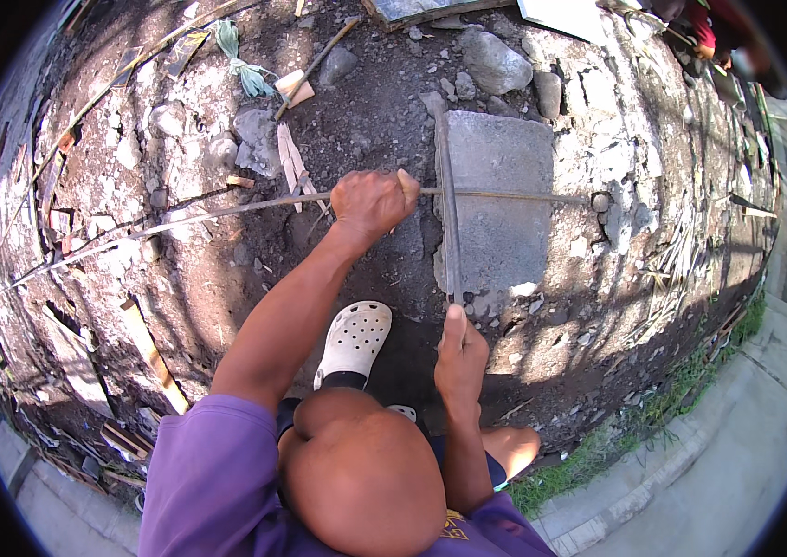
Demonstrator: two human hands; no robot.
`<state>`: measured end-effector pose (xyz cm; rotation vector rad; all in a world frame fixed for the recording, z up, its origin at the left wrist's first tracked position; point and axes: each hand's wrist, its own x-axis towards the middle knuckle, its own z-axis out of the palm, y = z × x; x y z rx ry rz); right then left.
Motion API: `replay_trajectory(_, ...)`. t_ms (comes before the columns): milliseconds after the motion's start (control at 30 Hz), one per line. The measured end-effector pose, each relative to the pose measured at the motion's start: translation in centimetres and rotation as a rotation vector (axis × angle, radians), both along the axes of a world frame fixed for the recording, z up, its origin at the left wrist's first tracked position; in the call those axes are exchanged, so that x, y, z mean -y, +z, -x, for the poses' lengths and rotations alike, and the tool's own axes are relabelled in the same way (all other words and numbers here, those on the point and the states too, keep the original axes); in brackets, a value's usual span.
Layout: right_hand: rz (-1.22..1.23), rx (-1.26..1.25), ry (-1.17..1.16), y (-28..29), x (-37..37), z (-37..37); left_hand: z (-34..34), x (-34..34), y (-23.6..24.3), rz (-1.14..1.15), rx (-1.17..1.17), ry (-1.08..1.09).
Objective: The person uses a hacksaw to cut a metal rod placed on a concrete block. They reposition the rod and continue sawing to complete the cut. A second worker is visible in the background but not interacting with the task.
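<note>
My left hand (375, 200) is closed in a fist around a long thin rod (226, 210). The rod runs from the far left across a flat grey slab (505, 237), and its right end lies by a small round stone (600, 201). In my right hand (460, 357) is the near end of a long, narrow, hacksaw-like metal tool (450, 237), with my thumb along its top. This tool points away from me along the slab's left side and crosses over the rod. Whether it has teeth does not show.
Rough soil with rocks (496, 62) and split wood strips (291, 162) surrounds the slab. A greenish tied plastic bag (247, 70) lies at the back left. My white clog (356, 336) is close to the slab. Another person's red sleeve (702, 30) shows at the top right. Pavement (690, 483) borders the grass.
</note>
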<state>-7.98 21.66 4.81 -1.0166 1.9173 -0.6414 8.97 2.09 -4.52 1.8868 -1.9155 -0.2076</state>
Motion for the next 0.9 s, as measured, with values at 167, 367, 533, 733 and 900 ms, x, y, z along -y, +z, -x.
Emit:
replay_trajectory(167,-0.169,0.108,-0.083,6.9,-1.7,-1.9,0.1,-0.8,-0.6,0.026,-0.010,0.001)
replay_trajectory(367,0.073,-0.059,0.079,-1.5,9.7,-2.1,-0.1,-0.2,1.3,-0.150,0.014,0.003)
replay_trajectory(533,0.062,0.042,-0.059,-2.3,10.2,-2.2,0.0,-0.3,1.3,-0.151,0.000,-0.001)
replay_trajectory(733,0.119,-0.042,0.038,-0.5,9.4,-3.9,-0.3,-0.2,0.9,-0.251,0.018,0.002)
replay_trajectory(900,0.108,-0.036,0.001,-2.6,8.7,-3.2,-0.1,-0.4,1.3,-0.199,0.000,0.021)
